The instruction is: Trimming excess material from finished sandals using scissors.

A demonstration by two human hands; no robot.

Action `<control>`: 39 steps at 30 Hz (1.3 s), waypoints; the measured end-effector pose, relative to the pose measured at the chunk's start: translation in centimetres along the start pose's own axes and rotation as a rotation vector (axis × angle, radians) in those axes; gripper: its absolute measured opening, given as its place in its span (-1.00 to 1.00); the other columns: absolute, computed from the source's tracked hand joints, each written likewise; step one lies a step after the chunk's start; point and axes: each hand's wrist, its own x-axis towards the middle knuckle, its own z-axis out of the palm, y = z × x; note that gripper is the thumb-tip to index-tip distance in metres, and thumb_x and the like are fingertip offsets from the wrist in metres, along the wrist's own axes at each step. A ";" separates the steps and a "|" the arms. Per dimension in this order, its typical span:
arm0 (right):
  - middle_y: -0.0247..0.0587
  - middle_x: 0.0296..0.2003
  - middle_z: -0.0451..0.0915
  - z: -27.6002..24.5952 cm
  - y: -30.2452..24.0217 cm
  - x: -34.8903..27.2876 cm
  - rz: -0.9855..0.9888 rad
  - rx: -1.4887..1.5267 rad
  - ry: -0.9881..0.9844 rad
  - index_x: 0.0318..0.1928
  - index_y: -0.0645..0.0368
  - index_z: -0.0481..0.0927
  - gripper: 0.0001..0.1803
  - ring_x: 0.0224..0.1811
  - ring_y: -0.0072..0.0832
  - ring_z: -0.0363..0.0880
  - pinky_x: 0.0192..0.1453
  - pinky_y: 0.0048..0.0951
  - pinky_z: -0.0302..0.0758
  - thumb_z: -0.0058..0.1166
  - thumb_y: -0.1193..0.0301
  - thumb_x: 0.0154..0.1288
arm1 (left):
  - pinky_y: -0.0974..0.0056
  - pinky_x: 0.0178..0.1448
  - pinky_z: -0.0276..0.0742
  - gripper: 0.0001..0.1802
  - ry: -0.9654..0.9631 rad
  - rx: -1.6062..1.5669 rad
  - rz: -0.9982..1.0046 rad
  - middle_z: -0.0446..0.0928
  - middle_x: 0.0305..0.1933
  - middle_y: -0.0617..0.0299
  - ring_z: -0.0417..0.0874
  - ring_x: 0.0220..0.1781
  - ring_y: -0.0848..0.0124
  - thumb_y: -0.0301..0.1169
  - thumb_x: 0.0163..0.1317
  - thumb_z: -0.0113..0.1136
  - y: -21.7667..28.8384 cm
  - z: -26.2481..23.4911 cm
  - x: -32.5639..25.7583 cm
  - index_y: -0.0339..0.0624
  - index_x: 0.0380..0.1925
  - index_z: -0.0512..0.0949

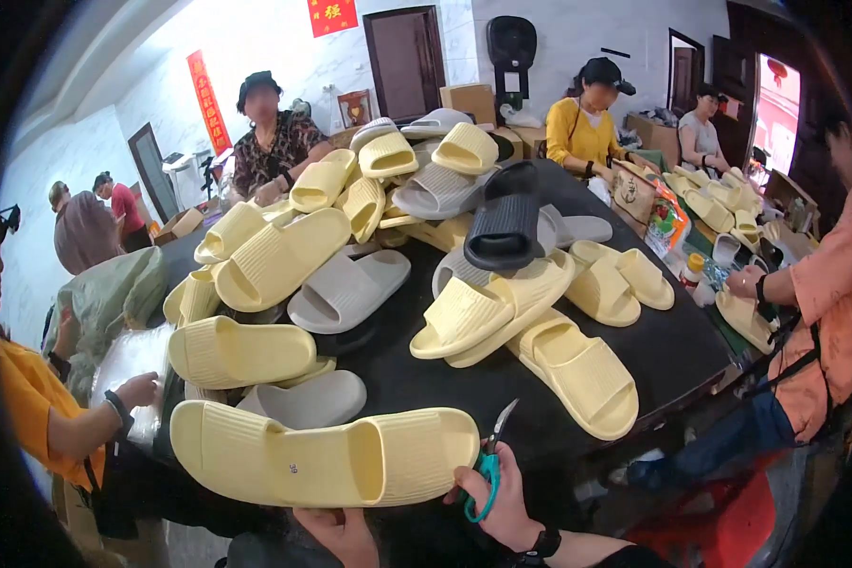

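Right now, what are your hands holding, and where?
The right hand grips teal-handled scissors by the handles. The left hand supports the yellow slide sandal from beneath its sole edge.

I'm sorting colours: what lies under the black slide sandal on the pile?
The black slide sandal rests on a grey sandal and a pale yellow sandal, above the dark table. Whatever lies deeper beneath it is covered.

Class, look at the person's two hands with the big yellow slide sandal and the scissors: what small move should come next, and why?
Probably bring the teal-handled scissors in the right hand down to the toe edge of the long pale-yellow foam slide sandal. Their blades point up beside that edge, and the left hand supports the sandal from below.
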 end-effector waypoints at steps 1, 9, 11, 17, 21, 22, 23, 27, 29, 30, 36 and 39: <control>-0.06 -0.30 0.53 0.1 0.3 -0.1 0.000 -0.003 -0.005 -0.04 0.27 0.20 -0.65 -0.45 -0.39 0.58 -0.36 -0.42 0.57 0.02 0.58 0.23 | 0.34 -0.18 0.35 -0.52 0.005 -0.001 0.000 0.43 -0.24 0.25 0.44 -0.25 0.41 -0.49 0.14 0.23 -0.3 -0.1 -0.2 -0.32 0.01 0.25; -0.03 -0.22 0.55 2.0 0.5 -1.0 0.043 0.012 -0.061 -0.03 0.28 0.21 -0.67 -0.36 -0.35 0.61 -0.30 -0.39 0.58 0.00 0.56 0.26 | 0.13 0.31 0.25 -0.32 -0.205 -0.270 -0.097 0.26 0.22 0.02 0.29 0.28 0.28 -0.66 0.15 0.11 -1.6 0.2 -1.4 -0.30 0.24 0.06; -0.04 -0.21 0.55 2.0 0.0 -1.1 0.023 0.009 -0.113 -0.03 0.28 0.20 -0.66 -0.34 -0.36 0.61 -0.29 -0.40 0.58 0.03 0.53 0.27 | 0.24 0.21 0.28 -0.33 -0.187 -0.189 -0.125 0.32 0.14 0.09 0.36 0.16 0.32 -0.58 0.13 0.19 0.7 0.2 -0.5 -0.30 0.22 0.11; -0.10 -0.25 0.54 0.7 0.0 -0.5 -0.004 -0.057 -0.275 0.03 0.24 0.18 -0.58 -0.35 -0.40 0.59 -0.28 -0.38 0.58 0.09 0.47 0.28 | 0.26 0.21 0.37 -0.42 -0.044 -0.371 -0.310 0.33 0.09 0.13 0.42 0.10 0.35 -0.60 0.14 0.19 -0.2 -0.9 1.2 -0.33 0.14 0.16; -0.13 -0.27 0.53 -0.1 -0.7 0.7 -0.030 -0.063 -0.238 0.06 0.21 0.21 -0.56 -0.39 -0.42 0.58 -0.32 -0.40 0.57 0.11 0.46 0.27 | 0.27 0.21 0.38 -0.41 -0.056 -0.363 -0.272 0.35 0.10 0.12 0.44 0.10 0.35 -0.61 0.13 0.20 0.1 -1.8 1.7 -0.33 0.14 0.19; -0.22 -0.26 0.50 0.0 -1.2 0.8 -0.006 -0.088 -0.228 0.04 0.22 0.27 -0.56 -0.32 -0.52 0.53 -0.23 -0.48 0.52 0.16 0.46 0.23 | 0.27 0.21 0.38 -0.41 -0.107 -0.353 -0.259 0.36 0.09 0.12 0.44 0.10 0.35 -0.61 0.13 0.20 0.1 -2.0 1.8 -0.33 0.14 0.19; -0.22 -0.26 0.50 -0.1 -1.1 0.9 -0.004 -0.088 -0.230 0.04 0.22 0.27 -0.56 -0.32 -0.52 0.53 -0.23 -0.48 0.52 0.16 0.46 0.23 | 0.27 0.20 0.39 -0.41 -0.158 -0.342 -0.246 0.38 0.09 0.12 0.45 0.10 0.35 -0.61 0.13 0.21 0.1 -2.2 1.8 -0.32 0.14 0.20; -0.33 -0.27 0.42 0.2 -1.3 1.0 -0.149 -0.376 -0.241 0.07 0.23 0.30 -0.50 -0.26 -0.68 0.41 -0.18 -0.60 0.45 0.22 0.41 0.19 | 0.27 0.20 0.39 -0.39 -0.240 -0.273 -0.337 0.39 0.09 0.12 0.45 0.11 0.36 -0.59 0.11 0.23 -0.3 -2.6 2.7 -0.32 0.15 0.20; -0.39 -0.24 0.41 0.3 -1.4 0.9 -0.060 -0.298 -0.175 0.00 0.22 0.36 -0.56 -0.23 -0.67 0.36 -0.09 -0.61 0.36 0.23 0.47 0.13 | 0.27 0.21 0.39 -0.31 -0.425 -0.345 -0.356 0.39 0.12 0.09 0.45 0.13 0.34 -0.58 0.08 0.26 -0.3 -2.9 3.3 -0.33 0.20 0.16; -0.39 -0.24 0.41 0.5 -1.6 0.8 -0.061 -0.301 -0.173 0.00 0.22 0.36 -0.56 -0.23 -0.67 0.36 -0.09 -0.61 0.36 0.23 0.47 0.13 | 0.27 0.21 0.39 -0.31 -0.426 -0.348 -0.358 0.39 0.12 0.09 0.45 0.13 0.34 -0.58 0.08 0.26 0.3 -2.9 3.5 -0.33 0.20 0.16; -0.41 -0.27 0.39 0.9 -2.6 1.1 -0.059 -0.283 -0.083 -0.02 0.21 0.38 -0.58 -0.26 -0.70 0.35 -0.14 -0.63 0.33 0.19 0.40 0.13 | 0.21 0.24 0.38 -0.14 -0.647 -0.445 -0.459 0.37 0.15 0.06 0.47 0.14 0.26 -0.60 -0.05 0.26 1.0 -3.3 3.6 -0.32 0.28 0.06; -0.41 -0.28 0.38 1.1 -2.7 1.0 -0.064 -0.304 -0.086 -0.01 0.21 0.38 -0.57 -0.26 -0.70 0.34 -0.15 -0.62 0.33 0.20 0.41 0.13 | 0.18 0.26 0.36 -0.11 -0.607 -0.562 -0.620 0.35 0.18 0.05 0.43 0.20 0.23 -0.59 -0.09 0.24 1.0 -2.9 3.1 -0.33 0.28 0.04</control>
